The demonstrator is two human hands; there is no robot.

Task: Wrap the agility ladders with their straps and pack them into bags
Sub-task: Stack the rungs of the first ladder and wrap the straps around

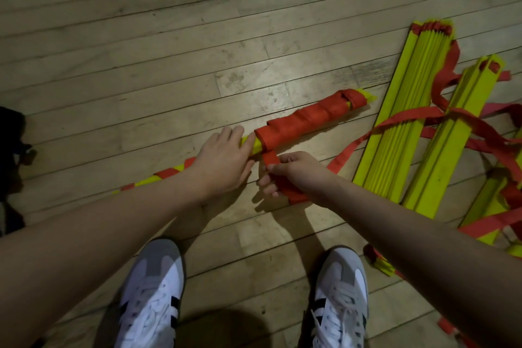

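A bundle of yellow ladder rungs (305, 121) lies slanted on the wooden floor, most of it wound in red strap. My left hand (223, 161) rests on the bundle's bare yellow part, fingers straight and pressing it down. Just to the right, my right hand (293, 175) pinches the loose red strap (270, 157), which loops up to the bundle and runs under my palm. A thin yellow and red striped length (166, 174) continues from under my left wrist toward the lower left.
Two unwrapped stacks of yellow rungs (395, 133) with tangled red straps (440, 85) lie at the right. A dark bag (11, 147) sits at the left edge. My two grey and white shoes (152, 297) stand at the bottom.
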